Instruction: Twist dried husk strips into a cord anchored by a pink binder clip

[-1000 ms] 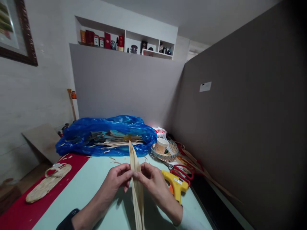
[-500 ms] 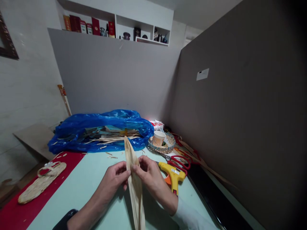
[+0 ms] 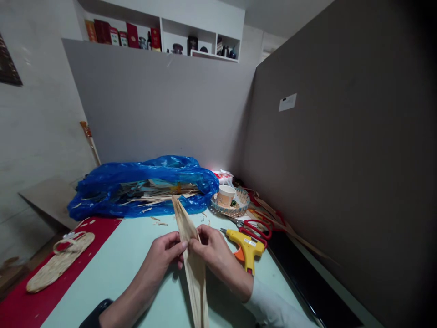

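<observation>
At the far left a woven straw sole (image 3: pixel 59 262) with a loop strap lies on a red mat (image 3: pixel 41 298) that covers the left end of the counter (image 3: pixel 116 269). Behind it, a blue plastic bag (image 3: pixel 143 184) sprawls along the back of the counter, open toward the viewer, with dry pale strips spilling out of its mouth and a few scraps scattered on the pale green surface just in front.

In the middle, the left hand (image 3: pixel 164 255) and the right hand (image 3: pixel 213 255) meet over the counter around a long dried leaf strip (image 3: pixel 193 264). The strip runs from a pointed tip near the bag down between the two hands and out past the bottom edge of the view. The fingers of each hand are closed on the strip, pinching its edges from opposite sides at about the same height, thumbs almost touching.

Just to the right of the right hand lies a yellow glue gun (image 3: pixel 247 248), nozzle pointing left. Beyond it rest red-handled scissors (image 3: pixel 257 228), and behind those a paper cup (image 3: pixel 226 196) stands inside a shallow woven basket (image 3: pixel 241 207). A grey partition (image 3: pixel 341 159) closes the right side.
</observation>
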A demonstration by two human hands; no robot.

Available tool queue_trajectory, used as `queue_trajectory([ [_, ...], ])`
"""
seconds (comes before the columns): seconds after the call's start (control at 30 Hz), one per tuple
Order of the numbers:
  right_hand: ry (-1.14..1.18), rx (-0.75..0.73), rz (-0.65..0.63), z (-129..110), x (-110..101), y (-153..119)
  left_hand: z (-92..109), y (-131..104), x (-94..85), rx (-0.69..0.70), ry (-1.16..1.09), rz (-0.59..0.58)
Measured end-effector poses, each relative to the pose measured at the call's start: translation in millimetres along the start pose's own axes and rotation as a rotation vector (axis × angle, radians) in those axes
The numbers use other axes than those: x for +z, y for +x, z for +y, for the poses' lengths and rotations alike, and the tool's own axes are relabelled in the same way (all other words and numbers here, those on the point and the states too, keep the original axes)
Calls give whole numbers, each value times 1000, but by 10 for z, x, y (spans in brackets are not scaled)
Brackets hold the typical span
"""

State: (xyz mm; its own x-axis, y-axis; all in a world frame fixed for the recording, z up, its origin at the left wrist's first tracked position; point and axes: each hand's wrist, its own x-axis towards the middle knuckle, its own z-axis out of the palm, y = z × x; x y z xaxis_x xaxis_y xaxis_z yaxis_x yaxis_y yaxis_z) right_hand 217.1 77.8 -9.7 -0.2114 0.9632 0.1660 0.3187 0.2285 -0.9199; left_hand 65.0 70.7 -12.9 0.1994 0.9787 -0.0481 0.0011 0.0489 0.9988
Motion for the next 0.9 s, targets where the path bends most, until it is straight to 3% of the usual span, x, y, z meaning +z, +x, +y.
queue_trajectory([
  [0.27, 117, -14, -25, 126, 20, 10, 10, 9, -28, 39, 24, 3],
  [0.43, 328, 39, -58, 116, 27, 14, 22, -2, -35, 2, -12, -5],
  [0.67, 560, 87, -153, -51, -37, -27, 143, -71, -22, -60, -322, -243],
  [0.9, 626, 86, -185, -53, -56, -46, 131, -60, -45, -66, -363, -280],
])
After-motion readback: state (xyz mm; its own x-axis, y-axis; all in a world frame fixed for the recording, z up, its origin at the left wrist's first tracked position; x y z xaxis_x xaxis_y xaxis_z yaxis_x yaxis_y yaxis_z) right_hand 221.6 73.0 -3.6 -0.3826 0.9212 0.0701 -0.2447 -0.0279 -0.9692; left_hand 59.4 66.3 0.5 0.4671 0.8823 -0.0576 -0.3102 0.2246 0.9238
